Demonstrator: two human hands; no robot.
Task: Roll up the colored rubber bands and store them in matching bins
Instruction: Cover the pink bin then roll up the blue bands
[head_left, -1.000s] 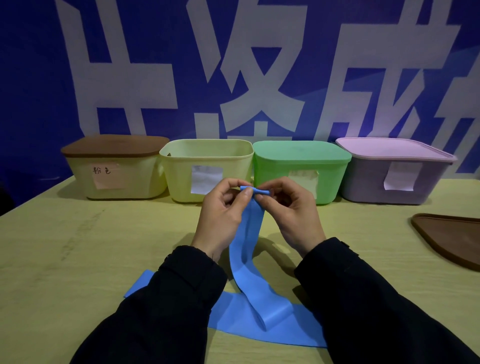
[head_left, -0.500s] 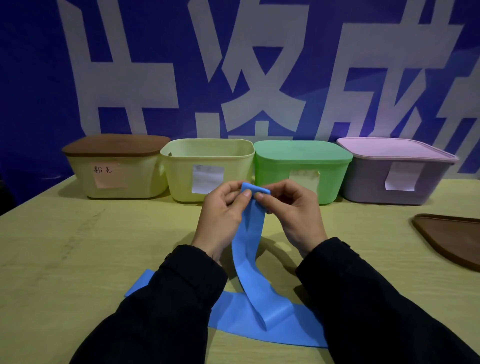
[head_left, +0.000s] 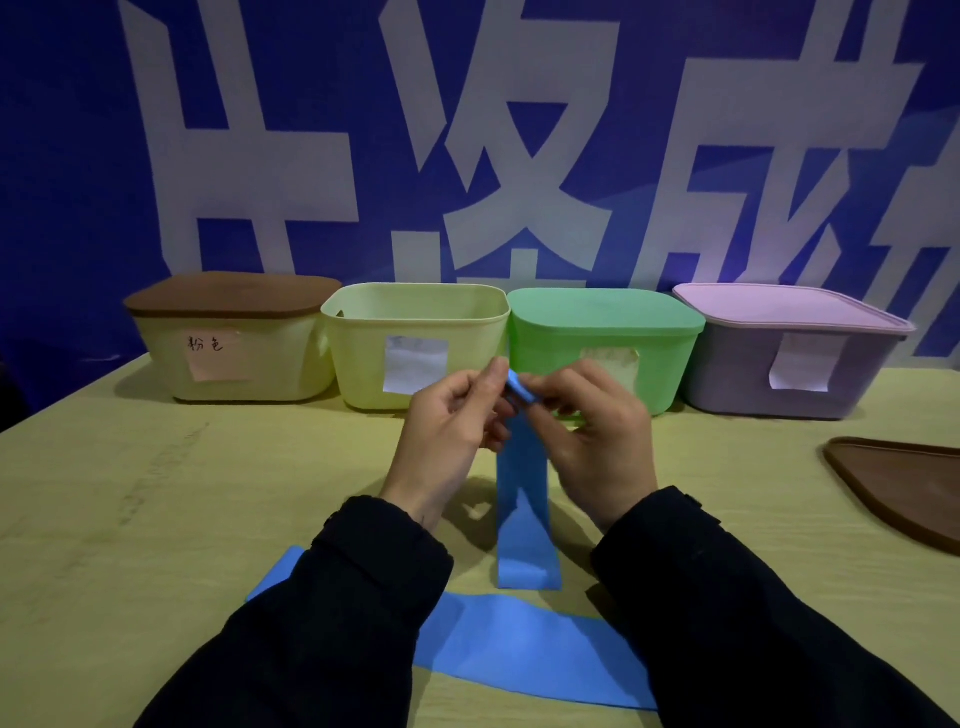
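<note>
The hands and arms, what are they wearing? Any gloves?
No gloves: the left hand and right hand are bare. Both arms wear long, dark, nearly black sleeves with plain cuffs ending at the wrists. No rings or watch show.

Single head-worn wide-angle view, looking forward and down across pale wooden table; close above it, facing row of plastic bins at table's far edge, blue lettered wall behind.

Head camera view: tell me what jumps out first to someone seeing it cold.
Both hands, left hand and right hand, pinch the rolled top of a blue band at centre, its tail lying on the table. Behind stand four bins; only the yellow-green bin is open.
</note>
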